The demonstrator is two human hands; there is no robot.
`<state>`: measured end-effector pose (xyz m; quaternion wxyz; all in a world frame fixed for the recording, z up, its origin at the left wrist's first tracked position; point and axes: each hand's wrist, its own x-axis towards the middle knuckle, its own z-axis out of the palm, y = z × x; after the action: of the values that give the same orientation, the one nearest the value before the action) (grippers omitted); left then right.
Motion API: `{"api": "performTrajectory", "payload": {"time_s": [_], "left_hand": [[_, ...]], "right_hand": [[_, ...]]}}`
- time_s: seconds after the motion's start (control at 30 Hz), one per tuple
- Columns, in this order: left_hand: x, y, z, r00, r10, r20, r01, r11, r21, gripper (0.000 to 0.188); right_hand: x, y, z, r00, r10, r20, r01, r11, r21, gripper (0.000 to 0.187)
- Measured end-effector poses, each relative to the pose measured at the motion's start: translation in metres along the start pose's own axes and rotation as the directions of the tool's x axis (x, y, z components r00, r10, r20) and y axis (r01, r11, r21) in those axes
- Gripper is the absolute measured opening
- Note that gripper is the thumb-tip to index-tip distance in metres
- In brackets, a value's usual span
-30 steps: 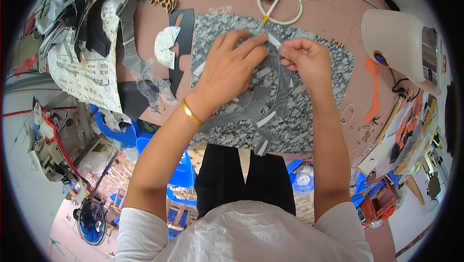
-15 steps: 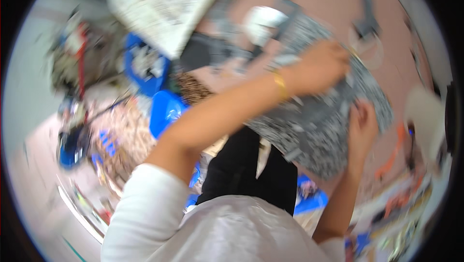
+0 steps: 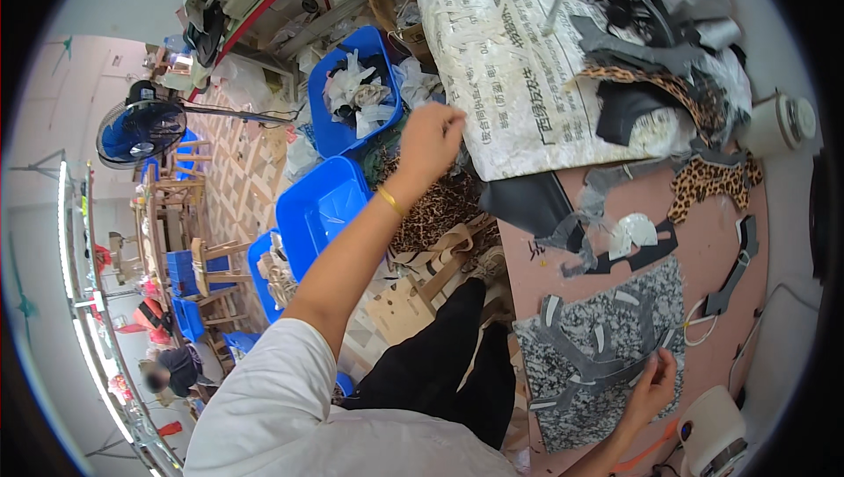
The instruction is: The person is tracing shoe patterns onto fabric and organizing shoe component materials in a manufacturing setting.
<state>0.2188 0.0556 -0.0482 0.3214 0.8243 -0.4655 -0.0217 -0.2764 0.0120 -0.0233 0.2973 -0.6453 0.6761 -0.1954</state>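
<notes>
My left hand (image 3: 432,145) is stretched out to the left, off the table, above a leopard-print heap and near the white sack's edge. Its fingers are curled together; whatever they may hold is too small to make out. A black-and-white speckled board (image 3: 563,429) lies at the table's near edge. On it are dark grey strap-shaped cut pieces (image 3: 576,349) with pale patches at their ends. My right hand (image 3: 649,393) is at the board's right part, fingers bent and closed on the edge of a grey piece.
A printed white sack (image 3: 501,64) with dark and leopard-print scraps covers the table's far part. Beside the table are a blue bin (image 3: 321,138) of scraps and another blue bin (image 3: 294,253). A fan (image 3: 141,130) stands left; a white cylindrical machine part (image 3: 710,429) is near right.
My left hand has left the speckled board and swung left, past the table edge. The view has turned left. My right hand stays at the board, which now lies lower right in view.
</notes>
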Motion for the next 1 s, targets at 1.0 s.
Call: {"api": "performTrajectory", "payload": {"time_s": [1.0], "left_hand": [[0.104,-0.024,0.005,0.958,-0.06,0.281,0.03,0.994,0.109,0.031]], "right_hand": [[0.177,-0.324,0.283,0.445,-0.776,0.447,0.895,0.394,-0.208,0.007]]}}
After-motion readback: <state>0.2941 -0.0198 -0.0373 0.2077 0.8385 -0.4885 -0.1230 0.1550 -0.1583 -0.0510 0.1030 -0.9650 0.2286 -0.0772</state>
